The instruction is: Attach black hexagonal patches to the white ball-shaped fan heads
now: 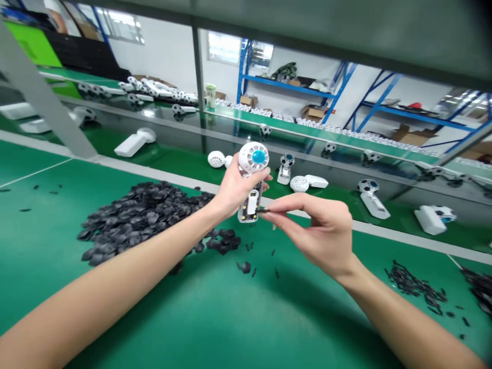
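My left hand (239, 187) is closed around a white handheld fan (253, 158) with a round vented head and a blue disc at its centre. The fan stands upright, and the inside of its handle (251, 206) shows, with a circuit board and a white part. A thin black strip (263, 210) is pinched between the thumb and forefinger of my right hand (313, 225); its far tip is at the handle's right edge, though I cannot tell whether it goes in. Below lie several small black slivers and one black pentagonal piece (246, 267) on the green table.
A heap of black pentagonal pieces (142, 220) lies to the left, and a pile of small black strips (415, 284) to the right. Beyond the table edge, a conveyor carries several fans (307, 182). A slanting metal post (49, 97) stands at the left; a shelf (346, 36) overhangs above.
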`<state>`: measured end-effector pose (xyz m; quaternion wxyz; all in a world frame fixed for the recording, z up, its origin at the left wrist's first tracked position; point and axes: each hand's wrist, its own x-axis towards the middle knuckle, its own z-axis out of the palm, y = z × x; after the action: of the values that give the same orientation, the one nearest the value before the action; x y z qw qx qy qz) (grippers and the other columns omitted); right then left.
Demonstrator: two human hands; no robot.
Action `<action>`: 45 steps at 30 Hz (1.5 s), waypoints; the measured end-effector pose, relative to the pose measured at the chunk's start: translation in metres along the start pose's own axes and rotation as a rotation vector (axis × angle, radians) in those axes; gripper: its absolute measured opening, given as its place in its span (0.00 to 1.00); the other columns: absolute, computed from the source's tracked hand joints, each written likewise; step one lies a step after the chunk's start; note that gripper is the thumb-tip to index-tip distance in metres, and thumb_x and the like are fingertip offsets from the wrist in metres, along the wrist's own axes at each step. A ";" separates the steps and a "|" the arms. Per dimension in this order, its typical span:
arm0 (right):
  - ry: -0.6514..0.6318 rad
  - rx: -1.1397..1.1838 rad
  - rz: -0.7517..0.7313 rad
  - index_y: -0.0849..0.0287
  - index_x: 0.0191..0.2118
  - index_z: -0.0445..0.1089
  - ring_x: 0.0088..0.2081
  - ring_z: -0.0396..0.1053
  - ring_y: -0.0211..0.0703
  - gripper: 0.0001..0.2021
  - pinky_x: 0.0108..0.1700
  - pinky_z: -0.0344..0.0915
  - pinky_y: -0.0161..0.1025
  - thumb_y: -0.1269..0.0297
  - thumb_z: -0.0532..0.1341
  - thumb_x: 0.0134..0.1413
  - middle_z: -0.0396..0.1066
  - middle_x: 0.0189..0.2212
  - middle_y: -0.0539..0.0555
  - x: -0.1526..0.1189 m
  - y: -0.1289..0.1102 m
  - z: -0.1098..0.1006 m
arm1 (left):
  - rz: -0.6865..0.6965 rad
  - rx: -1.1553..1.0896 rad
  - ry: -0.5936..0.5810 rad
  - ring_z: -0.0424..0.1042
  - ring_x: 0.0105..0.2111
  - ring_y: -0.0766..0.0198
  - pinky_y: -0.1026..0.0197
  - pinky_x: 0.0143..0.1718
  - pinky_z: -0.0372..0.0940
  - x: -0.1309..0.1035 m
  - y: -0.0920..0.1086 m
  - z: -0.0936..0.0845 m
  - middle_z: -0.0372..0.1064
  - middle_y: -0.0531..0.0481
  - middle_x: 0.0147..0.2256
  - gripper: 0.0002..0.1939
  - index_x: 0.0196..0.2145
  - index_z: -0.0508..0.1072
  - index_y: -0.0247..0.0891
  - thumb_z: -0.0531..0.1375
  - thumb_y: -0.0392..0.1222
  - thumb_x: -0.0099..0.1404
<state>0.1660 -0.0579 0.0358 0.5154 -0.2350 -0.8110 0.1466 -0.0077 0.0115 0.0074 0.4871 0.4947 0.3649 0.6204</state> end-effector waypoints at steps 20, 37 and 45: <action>0.012 0.206 0.426 0.59 0.34 0.77 0.30 0.76 0.39 0.08 0.34 0.72 0.36 0.63 0.70 0.65 0.80 0.29 0.49 0.018 0.039 -0.016 | -0.114 -0.038 -0.047 0.65 0.32 0.64 0.63 0.32 0.64 -0.011 0.006 0.011 0.67 0.53 0.35 0.25 0.43 0.69 0.40 0.75 0.53 0.59; -0.064 0.152 0.547 0.60 0.32 0.78 0.30 0.77 0.42 0.07 0.33 0.68 0.37 0.67 0.68 0.62 0.81 0.27 0.50 0.019 0.024 -0.025 | 0.282 0.398 -0.207 0.71 0.39 0.61 0.59 0.39 0.69 -0.021 0.001 0.004 0.72 0.48 0.47 0.26 0.57 0.74 0.45 0.65 0.65 0.72; -0.160 0.246 0.612 0.60 0.35 0.82 0.37 0.83 0.45 0.10 0.42 0.77 0.38 0.73 0.63 0.66 0.85 0.33 0.53 0.019 0.008 -0.032 | 0.495 0.480 -0.108 0.70 0.30 0.64 0.61 0.30 0.66 -0.025 -0.002 0.009 0.74 0.52 0.37 0.22 0.48 0.75 0.44 0.73 0.59 0.66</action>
<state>0.1898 -0.0412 0.0595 0.4067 -0.3915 -0.7169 0.4091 0.0026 -0.0128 0.0014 0.2104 0.7006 0.3431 0.5892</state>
